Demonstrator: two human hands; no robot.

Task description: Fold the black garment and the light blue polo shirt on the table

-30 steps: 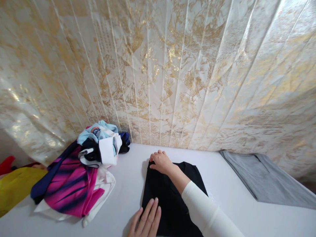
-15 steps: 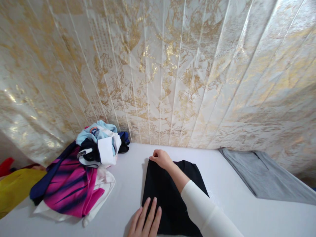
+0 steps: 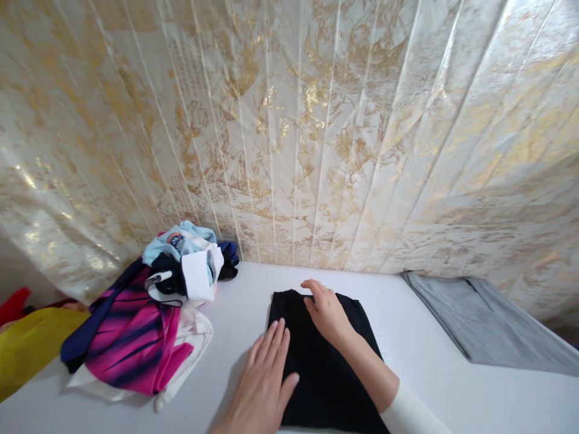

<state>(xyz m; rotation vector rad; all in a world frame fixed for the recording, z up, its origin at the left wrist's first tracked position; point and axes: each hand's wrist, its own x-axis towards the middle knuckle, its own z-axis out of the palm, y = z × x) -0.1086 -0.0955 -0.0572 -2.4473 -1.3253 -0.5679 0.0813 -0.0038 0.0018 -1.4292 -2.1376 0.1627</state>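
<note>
A black folded garment (image 3: 325, 386) lies flat on the white table in front of me; its exact kind does not show. My left hand (image 3: 266, 374) rests on its left edge, fingers stretched out and pointing away from me. Over the garment's far part is my right hand (image 3: 326, 306), its fingers loosely extended with nothing in them. Whether the right palm presses on the cloth cannot be made out. The right forearm, in a white sleeve, crosses the garment's right side.
A heap of clothes, with a pink and navy garment (image 3: 136, 343) and a light blue one (image 3: 183, 238), sits at left. Yellow cloth (image 3: 36, 343) is farther left. A folded grey garment (image 3: 488, 325) lies at right on the white table (image 3: 434, 386). A gold-patterned curtain (image 3: 294, 150) hangs behind.
My right hand has let go of the garment's far left corner and moved right, opening its fingers. My left hand has slid forward along the left edge.
</note>
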